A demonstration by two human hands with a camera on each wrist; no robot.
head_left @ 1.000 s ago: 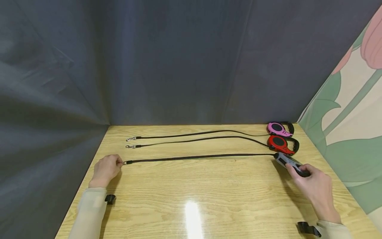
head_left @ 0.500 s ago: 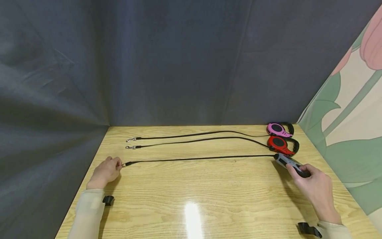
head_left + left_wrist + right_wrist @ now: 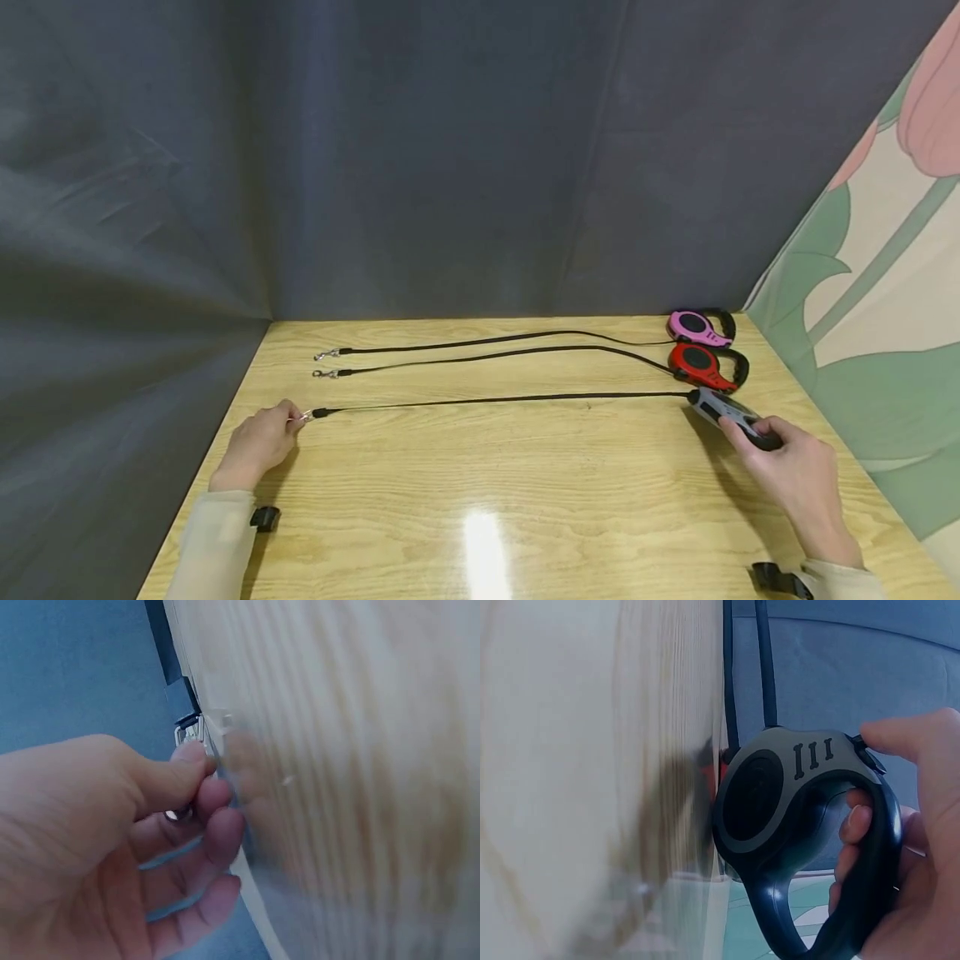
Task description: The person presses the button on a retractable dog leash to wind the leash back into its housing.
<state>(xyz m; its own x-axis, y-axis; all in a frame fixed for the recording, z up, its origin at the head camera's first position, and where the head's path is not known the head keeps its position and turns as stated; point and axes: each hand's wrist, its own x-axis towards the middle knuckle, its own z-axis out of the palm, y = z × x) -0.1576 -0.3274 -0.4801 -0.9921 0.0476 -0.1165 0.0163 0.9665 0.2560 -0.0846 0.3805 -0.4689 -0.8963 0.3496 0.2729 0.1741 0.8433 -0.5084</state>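
Observation:
My left hand (image 3: 258,442) pinches the metal snap hook (image 3: 189,732) of a retractable dog leash between thumb and forefinger, low over the table's left side. From the hook a black strap (image 3: 495,399) runs across to the grey leash case (image 3: 751,796) on the right. My right hand (image 3: 798,479) grips that case by its black loop handle (image 3: 889,847). The thumb lies at the button on top, and the case stands on edge, tilted. Just behind it lie a red leash case (image 3: 701,367) and a pink one (image 3: 697,327).
Two more straps stretch leftward from the red and pink cases, ending in metal snap hooks (image 3: 327,374) near the left. A dark curtain (image 3: 450,167) closes off the back and left of the wooden table (image 3: 390,517). Floral fabric (image 3: 885,333) hangs at the right.
My left hand has moved slightly left and nearer with the hook, and the strap now looks thinner and straighter. The right hand with the grey case has stayed almost still.

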